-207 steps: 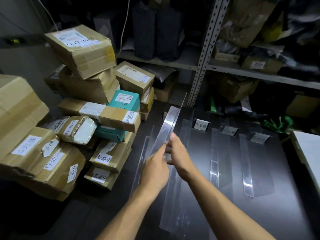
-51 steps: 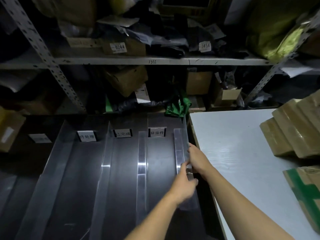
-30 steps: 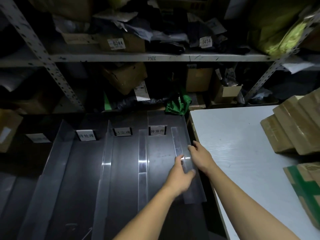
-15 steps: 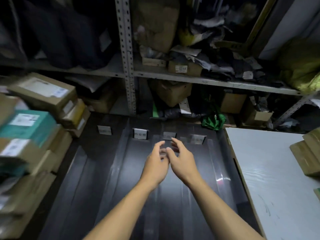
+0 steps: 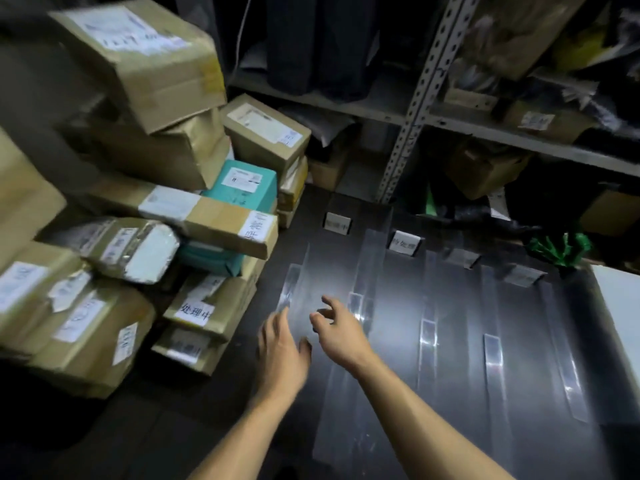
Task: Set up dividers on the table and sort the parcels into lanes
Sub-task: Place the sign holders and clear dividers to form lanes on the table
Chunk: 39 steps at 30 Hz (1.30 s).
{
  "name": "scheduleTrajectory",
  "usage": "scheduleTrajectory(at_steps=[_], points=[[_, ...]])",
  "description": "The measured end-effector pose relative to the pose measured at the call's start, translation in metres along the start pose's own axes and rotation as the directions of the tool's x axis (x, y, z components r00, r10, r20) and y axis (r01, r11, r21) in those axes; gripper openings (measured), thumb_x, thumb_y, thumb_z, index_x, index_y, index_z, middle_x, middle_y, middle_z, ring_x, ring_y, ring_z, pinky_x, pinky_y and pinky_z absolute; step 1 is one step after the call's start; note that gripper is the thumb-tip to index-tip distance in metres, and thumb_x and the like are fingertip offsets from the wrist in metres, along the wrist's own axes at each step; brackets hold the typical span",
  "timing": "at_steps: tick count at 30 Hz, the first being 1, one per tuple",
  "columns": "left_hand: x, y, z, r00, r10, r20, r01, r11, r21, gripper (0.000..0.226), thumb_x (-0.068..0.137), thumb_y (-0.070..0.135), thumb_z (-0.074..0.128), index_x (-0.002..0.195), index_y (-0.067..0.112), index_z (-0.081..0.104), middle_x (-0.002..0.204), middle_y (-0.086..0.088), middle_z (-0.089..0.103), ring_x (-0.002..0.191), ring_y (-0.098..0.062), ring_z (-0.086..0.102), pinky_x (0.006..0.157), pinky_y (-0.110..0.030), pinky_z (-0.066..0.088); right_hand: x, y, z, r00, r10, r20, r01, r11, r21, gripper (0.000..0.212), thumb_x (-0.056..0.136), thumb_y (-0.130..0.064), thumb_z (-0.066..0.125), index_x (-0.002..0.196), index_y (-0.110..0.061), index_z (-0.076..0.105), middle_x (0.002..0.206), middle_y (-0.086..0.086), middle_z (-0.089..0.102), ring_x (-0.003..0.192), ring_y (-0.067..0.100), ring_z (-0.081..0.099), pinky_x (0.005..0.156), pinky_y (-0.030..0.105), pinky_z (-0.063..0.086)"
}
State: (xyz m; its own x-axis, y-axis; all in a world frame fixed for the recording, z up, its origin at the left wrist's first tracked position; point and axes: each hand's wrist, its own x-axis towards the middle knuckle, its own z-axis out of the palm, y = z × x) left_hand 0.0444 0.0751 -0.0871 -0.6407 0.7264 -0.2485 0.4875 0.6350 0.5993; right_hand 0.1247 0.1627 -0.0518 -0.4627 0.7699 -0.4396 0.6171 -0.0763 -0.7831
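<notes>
Two empty hands over the dark table [image 5: 450, 306]: left hand [image 5: 280, 351] spread, right hand [image 5: 341, 332] loosely open, both holding nothing. Clear plastic dividers [image 5: 367, 271] stand in rows ahead. Taped brown cardboard parcels [image 5: 138, 209] sit heaped at the left edge. They look stiff and probably light; gripping opposite side faces seems wise, since the tape could be slick.
</notes>
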Motion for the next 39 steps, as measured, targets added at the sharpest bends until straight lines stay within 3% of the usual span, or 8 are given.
scheduleTrajectory(at_steps=[6,8,11,18,23,27,32,39], points=[[0.005,-0.055,-0.001,0.922,-0.164,0.351,0.262,0.931,-0.254,0.056,0.094,0.01,0.049,0.146,0.031,0.04,0.141,-0.003,0.054,0.115,-0.017,0.056,0.086,-0.021,0.038,0.018,-0.002,0.052,0.973,0.178,0.147,-0.182,0.983,0.01,0.067,0.098,-0.033,0.05,0.156,-0.02,0.02,0.104,0.005,0.062,0.094,0.021,0.059,0.1,0.045,0.05],[0.006,-0.058,-0.002,0.924,-0.146,0.354,0.261,0.916,-0.304,0.052,0.096,0.009,0.046,0.142,0.032,0.045,0.142,0.0,0.054,0.124,-0.017,0.053,0.092,-0.021,0.039,0.02,-0.002,0.062,0.96,0.215,0.178,-0.227,0.973,0.049,0.067,0.099,-0.034,0.05,0.157,-0.026,0.018,0.109,0.005,0.061,0.099,0.024,0.064,0.097,0.045,0.053],[0.007,-0.045,-0.008,0.932,-0.104,0.346,0.24,0.894,-0.378,0.043,0.097,0.012,0.041,0.125,0.041,0.056,0.128,0.005,0.064,0.107,-0.004,0.058,0.082,-0.017,0.043,0.02,-0.002,0.065,0.966,0.206,0.159,-0.221,0.972,0.084,0.061,0.099,-0.029,0.048,0.155,-0.03,0.023,0.103,0.006,0.068,0.099,0.024,0.067,0.094,0.044,0.055],[0.005,0.017,-0.026,0.947,0.078,0.313,0.082,0.881,-0.466,0.054,0.095,0.011,0.05,0.136,0.045,0.046,0.109,0.03,0.06,0.082,0.032,0.049,0.064,0.005,0.038,0.009,-0.021,0.008,0.997,0.081,0.01,-0.081,0.969,0.232,0.056,0.095,-0.024,0.043,0.149,-0.036,0.039,0.086,-0.006,0.071,0.083,0.011,0.071,0.082,0.035,0.06],[-0.012,0.09,-0.023,0.94,0.211,0.269,-0.038,0.847,-0.531,0.057,0.095,0.012,0.052,0.143,0.042,0.042,0.125,0.02,0.061,0.106,0.012,0.057,0.088,-0.007,0.046,-0.017,-0.026,-0.074,0.994,-0.046,-0.096,0.072,0.955,0.287,0.052,0.094,-0.026,0.045,0.143,-0.04,0.045,0.076,-0.025,0.07,0.079,-0.002,0.069,0.077,0.028,0.058],[-0.042,0.163,0.001,0.903,0.35,0.25,-0.145,0.795,-0.589,0.057,0.092,0.028,0.057,0.129,0.067,0.04,0.132,0.015,0.056,0.118,-0.004,0.057,0.103,-0.034,0.049,-0.049,-0.008,-0.162,0.978,-0.099,-0.183,0.152,0.941,0.302,0.052,0.092,-0.031,0.047,0.141,-0.047,0.044,0.091,-0.012,0.072,0.084,0.004,0.07,0.076,0.034,0.061],[-0.094,0.261,0.062,0.831,0.468,0.301,-0.173,0.731,-0.66,0.06,0.088,0.031,0.061,0.126,0.071,0.038,0.133,0.015,0.054,0.121,-0.008,0.055,0.103,-0.035,0.049,-0.098,0.039,-0.277,0.954,-0.126,-0.272,0.205,0.936,0.285,0.047,0.089,-0.028,0.045,0.111,-0.07,0.052,0.089,-0.018,0.073,0.085,0.006,0.073,0.074,0.037,0.061],[-0.172,0.352,0.164,0.726,0.511,0.46,-0.073,0.723,-0.687,0.062,0.094,0.029,0.061,0.142,0.054,0.032,0.128,0.017,0.052,0.115,-0.006,0.057,0.09,-0.022,0.051,-0.152,0.139,-0.39,0.933,0.03,-0.36,0.036,0.984,0.175,0.051,0.094,-0.027,0.045,0.141,-0.046,0.045,0.104,-0.012,0.067,0.08,0.004,0.073,0.074,0.033,0.061]])
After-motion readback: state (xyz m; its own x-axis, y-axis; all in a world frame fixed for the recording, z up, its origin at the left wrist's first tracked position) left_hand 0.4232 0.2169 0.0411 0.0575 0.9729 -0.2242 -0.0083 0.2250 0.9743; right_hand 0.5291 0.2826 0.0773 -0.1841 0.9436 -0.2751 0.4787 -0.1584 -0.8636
